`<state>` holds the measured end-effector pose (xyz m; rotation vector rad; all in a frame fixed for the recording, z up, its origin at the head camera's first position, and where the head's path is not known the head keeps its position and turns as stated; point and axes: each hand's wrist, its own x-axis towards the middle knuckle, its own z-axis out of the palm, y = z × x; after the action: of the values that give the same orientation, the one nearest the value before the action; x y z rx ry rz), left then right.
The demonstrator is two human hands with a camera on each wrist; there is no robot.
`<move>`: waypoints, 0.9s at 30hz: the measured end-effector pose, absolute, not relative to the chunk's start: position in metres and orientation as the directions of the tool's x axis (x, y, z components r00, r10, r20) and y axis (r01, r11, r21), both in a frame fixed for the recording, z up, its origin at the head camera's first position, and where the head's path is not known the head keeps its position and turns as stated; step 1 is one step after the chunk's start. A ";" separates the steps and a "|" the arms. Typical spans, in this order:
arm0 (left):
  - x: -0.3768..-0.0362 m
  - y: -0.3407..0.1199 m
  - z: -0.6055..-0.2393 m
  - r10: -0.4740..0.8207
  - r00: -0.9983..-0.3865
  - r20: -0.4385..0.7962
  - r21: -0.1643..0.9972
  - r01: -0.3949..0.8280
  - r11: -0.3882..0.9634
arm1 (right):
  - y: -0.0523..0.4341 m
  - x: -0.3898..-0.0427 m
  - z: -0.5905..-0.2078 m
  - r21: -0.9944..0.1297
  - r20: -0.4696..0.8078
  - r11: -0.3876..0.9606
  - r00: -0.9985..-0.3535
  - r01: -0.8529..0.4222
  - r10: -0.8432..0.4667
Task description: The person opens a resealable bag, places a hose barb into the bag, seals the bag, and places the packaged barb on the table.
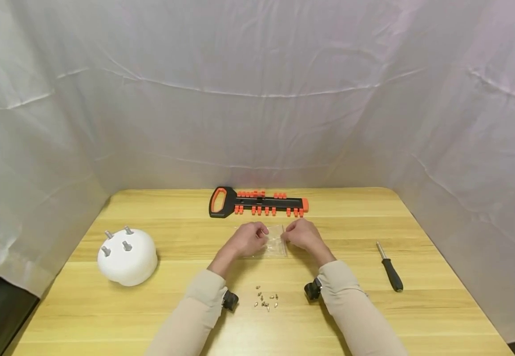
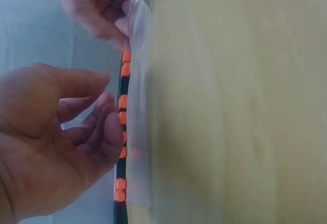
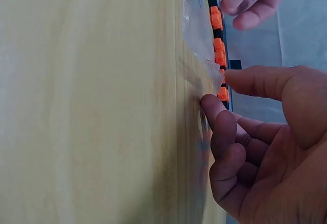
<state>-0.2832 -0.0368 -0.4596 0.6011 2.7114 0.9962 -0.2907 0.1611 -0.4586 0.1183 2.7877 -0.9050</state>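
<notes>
Head view — both hands at a clear bag [image 1: 275, 241] mid-table.
Right hand [image 1: 304, 235] pinches its edge; left hand [image 1: 248, 238] touches it, fingers loosely curled — wooden table [image 1: 435, 316], white sheeting [image 1: 257, 89] all round.

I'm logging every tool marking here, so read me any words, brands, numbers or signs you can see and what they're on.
None can be read.
Clear plastic bag between the hands: no print shows.
Orange and black rack: no label shows.
Screwdriver and white dome: no marking shows.
</notes>
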 end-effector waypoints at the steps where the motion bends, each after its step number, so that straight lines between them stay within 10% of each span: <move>1: -0.283 -0.036 -0.461 0.445 -0.895 -0.044 0.657 0.309 0.687 | 0.161 -0.291 -0.459 -0.574 -0.223 0.807 -0.975 0.138 0.008; 27: -0.282 -0.029 -0.471 0.369 -0.915 -0.162 0.777 0.112 0.620 | 0.152 -0.286 -0.473 -0.886 -0.320 0.414 -0.922 0.210 -0.217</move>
<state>-0.2823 -0.0289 -0.4707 0.3889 2.5400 1.1870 -0.2856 0.1520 -0.4726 -0.0064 2.2879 -1.5153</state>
